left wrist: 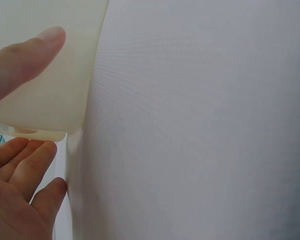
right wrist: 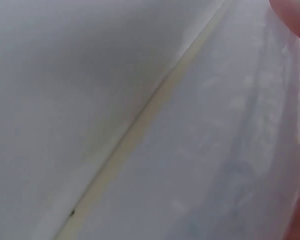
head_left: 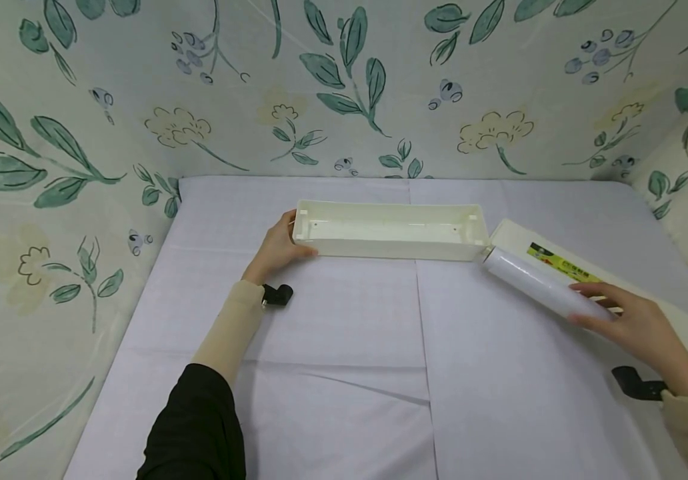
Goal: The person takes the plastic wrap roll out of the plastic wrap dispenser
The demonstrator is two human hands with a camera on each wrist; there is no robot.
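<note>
A long cream plastic box (head_left: 389, 250) lies open side up on the table, its inside bare. My left hand (head_left: 281, 243) holds its left end. In the left wrist view the thumb (left wrist: 35, 57) lies against the box wall (left wrist: 55, 100) and the other fingers are by its end. On the right, my right hand (head_left: 635, 327) grips the near end of a roll of clear cling film (head_left: 542, 283), fingers over the top and thumb along the near side. Beneath and behind the roll lies a long cream lid (head_left: 512, 233) with a yellow and black label (head_left: 563, 262). The film's surface (right wrist: 205, 165) fills much of the right wrist view.
A white cloth (head_left: 332, 413) with creases and a seam covers the table. Behind and to the sides hangs a curtain (head_left: 230, 100) printed with leaves and flowers. A small black wrist mount (head_left: 278, 295) sits at the left cuff, another (head_left: 638, 383) at the right.
</note>
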